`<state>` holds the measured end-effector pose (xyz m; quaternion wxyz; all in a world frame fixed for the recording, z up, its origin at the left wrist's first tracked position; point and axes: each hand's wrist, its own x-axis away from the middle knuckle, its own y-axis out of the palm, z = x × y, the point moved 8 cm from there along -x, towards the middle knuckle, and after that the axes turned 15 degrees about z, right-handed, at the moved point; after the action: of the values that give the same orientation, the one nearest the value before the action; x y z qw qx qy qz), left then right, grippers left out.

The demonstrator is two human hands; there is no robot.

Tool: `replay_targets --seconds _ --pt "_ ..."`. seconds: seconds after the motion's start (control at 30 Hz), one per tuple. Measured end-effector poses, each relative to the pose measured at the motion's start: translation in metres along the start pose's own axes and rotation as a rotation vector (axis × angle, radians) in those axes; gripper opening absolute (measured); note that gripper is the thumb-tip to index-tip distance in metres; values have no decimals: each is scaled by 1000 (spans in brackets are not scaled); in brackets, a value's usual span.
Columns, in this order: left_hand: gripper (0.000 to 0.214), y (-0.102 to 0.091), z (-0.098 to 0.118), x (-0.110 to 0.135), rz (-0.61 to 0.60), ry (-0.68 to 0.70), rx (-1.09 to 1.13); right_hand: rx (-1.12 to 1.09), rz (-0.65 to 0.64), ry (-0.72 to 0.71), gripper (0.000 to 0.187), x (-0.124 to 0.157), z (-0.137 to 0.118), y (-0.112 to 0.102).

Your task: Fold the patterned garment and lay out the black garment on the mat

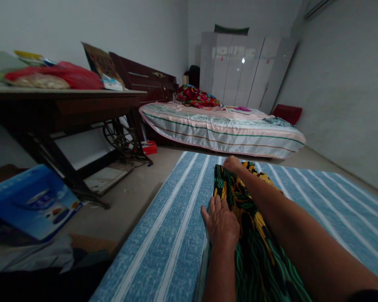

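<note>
A black cloth with green and yellow wavy patterns (248, 226) lies lengthwise on a blue-and-white striped bed cover (164, 235). It looks like a garment, though its exact kind does not show. My left hand (222, 222) rests flat on its left edge, fingers stretched forward and slightly apart. At the far end of the cloth, my right hand (233, 164) is closed at the top edge, its fingertips hidden. My right forearm crosses over the cloth and covers part of its right side.
Beyond the striped bed stands another bed (220, 130) with a bunched red floral cover (198, 96). To the left is an old treadle sewing table (66, 100) bearing plastic bags. A blue carton (34, 201) sits on the floor beside it. White wardrobes (236, 71) line the back wall.
</note>
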<state>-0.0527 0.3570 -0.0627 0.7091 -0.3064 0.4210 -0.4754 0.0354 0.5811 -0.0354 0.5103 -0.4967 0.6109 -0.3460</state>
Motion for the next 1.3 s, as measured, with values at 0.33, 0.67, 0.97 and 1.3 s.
replay_targets --seconds 0.33,0.67,0.97,1.3 --pt "48 1 -2 1 28 3 14 164 116 -110 30 22 -16 -9" --pt "45 -7 0 -2 84 24 -4 116 147 -381 24 82 -50 -34" --pt "39 -16 -22 -18 174 -119 197 -329 127 -552 21 239 -46 -90" --pt "28 -6 -54 -27 320 -440 729 -409 56 -531 27 360 -52 -93"
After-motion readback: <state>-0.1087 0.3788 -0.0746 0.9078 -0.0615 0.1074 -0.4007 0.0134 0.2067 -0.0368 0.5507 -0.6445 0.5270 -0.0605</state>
